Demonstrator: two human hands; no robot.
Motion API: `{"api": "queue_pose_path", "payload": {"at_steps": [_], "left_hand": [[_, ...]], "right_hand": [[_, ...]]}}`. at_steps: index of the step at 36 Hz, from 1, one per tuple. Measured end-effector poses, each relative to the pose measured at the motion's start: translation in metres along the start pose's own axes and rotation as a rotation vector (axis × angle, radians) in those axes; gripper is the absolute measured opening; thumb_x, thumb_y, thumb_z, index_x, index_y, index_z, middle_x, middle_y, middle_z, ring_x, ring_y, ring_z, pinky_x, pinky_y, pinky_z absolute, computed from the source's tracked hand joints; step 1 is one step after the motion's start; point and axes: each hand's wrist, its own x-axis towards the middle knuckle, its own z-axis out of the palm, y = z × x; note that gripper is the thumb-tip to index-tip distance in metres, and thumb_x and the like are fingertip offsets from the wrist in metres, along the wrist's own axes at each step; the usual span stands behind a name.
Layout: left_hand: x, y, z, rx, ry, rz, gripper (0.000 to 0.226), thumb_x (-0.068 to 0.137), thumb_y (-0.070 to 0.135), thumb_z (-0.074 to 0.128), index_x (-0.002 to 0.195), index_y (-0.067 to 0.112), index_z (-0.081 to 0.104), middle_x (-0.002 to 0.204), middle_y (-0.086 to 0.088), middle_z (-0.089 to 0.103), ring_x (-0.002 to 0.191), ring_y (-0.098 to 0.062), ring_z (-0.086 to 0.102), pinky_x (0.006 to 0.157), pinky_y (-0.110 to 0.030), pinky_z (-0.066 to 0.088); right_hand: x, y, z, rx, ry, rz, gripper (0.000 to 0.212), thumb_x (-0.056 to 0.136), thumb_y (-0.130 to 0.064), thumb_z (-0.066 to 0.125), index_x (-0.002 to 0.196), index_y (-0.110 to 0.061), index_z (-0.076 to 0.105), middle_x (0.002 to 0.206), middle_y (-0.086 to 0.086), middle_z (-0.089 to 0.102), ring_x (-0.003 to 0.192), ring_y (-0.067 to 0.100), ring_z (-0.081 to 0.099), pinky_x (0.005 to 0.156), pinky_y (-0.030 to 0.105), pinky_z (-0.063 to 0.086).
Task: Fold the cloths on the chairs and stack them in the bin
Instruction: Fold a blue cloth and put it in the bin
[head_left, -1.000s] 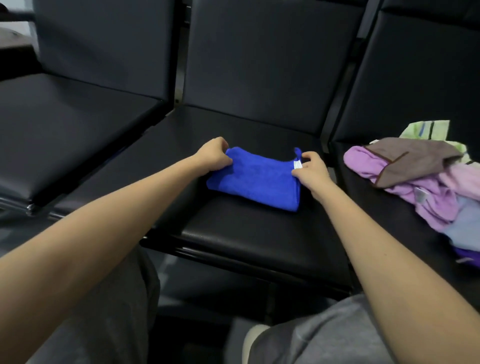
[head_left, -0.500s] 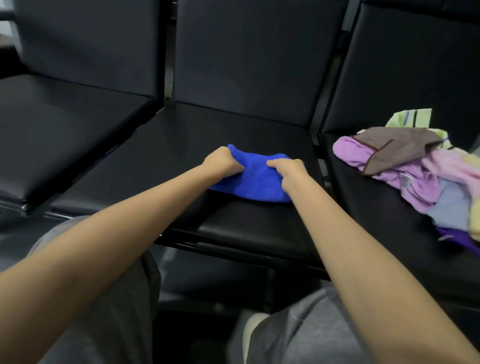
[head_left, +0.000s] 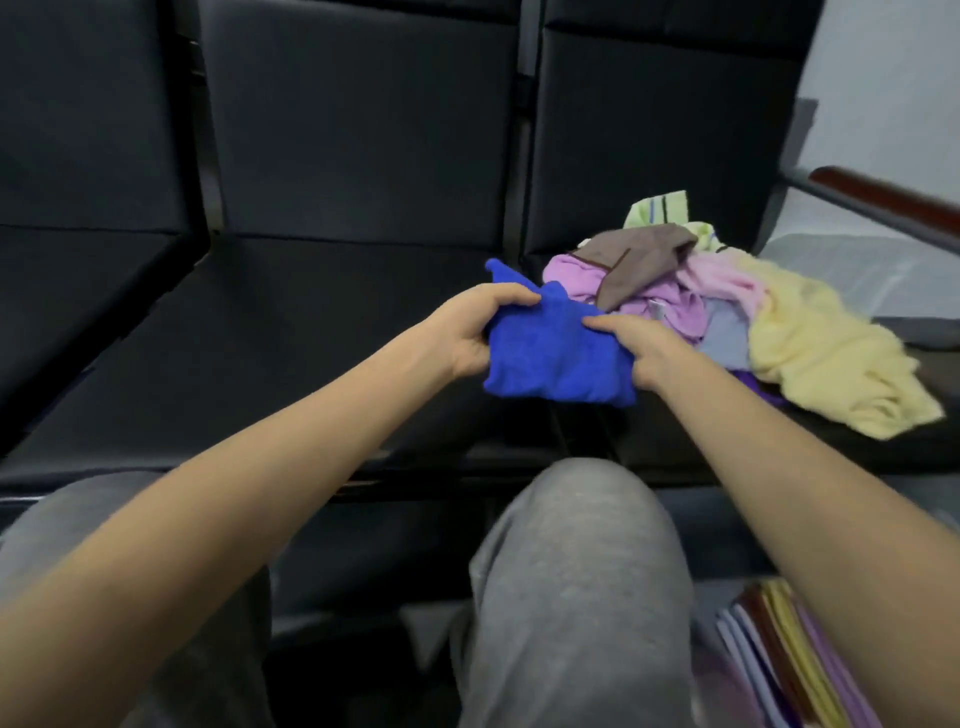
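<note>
The left hand (head_left: 467, 332) and the right hand (head_left: 641, 351) each gripped one side of the folded blue cloth (head_left: 550, 358). Folded cloths (head_left: 779, 654) stood inside the bin (head_left: 711, 675).

head view, downward, close over chairs (head_left: 332, 332)
</note>
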Motion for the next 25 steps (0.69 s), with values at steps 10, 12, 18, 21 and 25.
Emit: {"api": "queue_pose_path", "payload": {"at_steps": [10, 12, 18, 21, 25], "left_hand": [[0.015, -0.071, 0.141, 0.121, -0.046, -0.072, 0.026, 0.102, 0.023, 0.041, 0.084, 0.011, 0.054, 0.093, -0.009, 0.062, 0.1, -0.022, 0.057, 0.091, -0.031, 0.043], [0.02, -0.103, 0.166, 0.097, 0.002, -0.075, 0.025, 0.102, 0.017, 0.037, 0.082, 0.012, 0.051, 0.1, -0.01, 0.055, 0.104, -0.027, 0.057, 0.092, -0.034, 0.044], [0.004, -0.206, 0.21, -0.101, 0.076, -0.203, 0.015, 0.098, 0.009, 0.041, 0.104, 0.017, 0.052, 0.099, -0.011, 0.064, 0.075, -0.024, 0.06, 0.064, -0.034, 0.052], [-0.001, -0.246, 0.207, -0.166, 0.179, -0.248, 0.016, 0.098, 0.012, 0.045, 0.11, 0.015, 0.056, 0.116, -0.013, 0.064, 0.092, -0.028, 0.062, 0.081, -0.045, 0.052], [-0.002, -0.279, 0.188, -0.091, 0.231, -0.332, 0.017, 0.098, 0.006, 0.042, 0.103, 0.012, 0.057, 0.107, -0.011, 0.064, 0.076, -0.028, 0.062, 0.08, -0.044, 0.052]], "right_hand": [[-0.055, 0.055, -0.147, 0.098, 0.077, -0.091, 0.018, 0.095, -0.005, 0.052, 0.111, -0.013, 0.057, 0.088, 0.003, 0.069, 0.074, 0.015, 0.067, 0.056, 0.023, 0.056], [-0.069, 0.074, -0.173, 0.121, 0.118, -0.046, 0.015, 0.095, -0.005, 0.05, 0.103, -0.014, 0.059, 0.079, 0.002, 0.072, 0.073, 0.018, 0.068, 0.055, 0.024, 0.056], [-0.098, 0.14, -0.231, 0.099, 0.315, 0.188, 0.014, 0.089, -0.007, 0.048, 0.091, -0.011, 0.061, 0.085, 0.011, 0.067, 0.072, 0.026, 0.063, 0.07, 0.034, 0.051], [-0.099, 0.172, -0.238, -0.012, 0.318, 0.202, 0.024, 0.086, 0.001, 0.05, 0.105, -0.01, 0.061, 0.101, 0.018, 0.065, 0.086, 0.034, 0.062, 0.082, 0.043, 0.051], [-0.096, 0.214, -0.241, -0.194, 0.257, 0.272, 0.032, 0.085, 0.004, 0.054, 0.115, -0.006, 0.058, 0.117, 0.02, 0.063, 0.101, 0.038, 0.062, 0.092, 0.052, 0.049]]}}
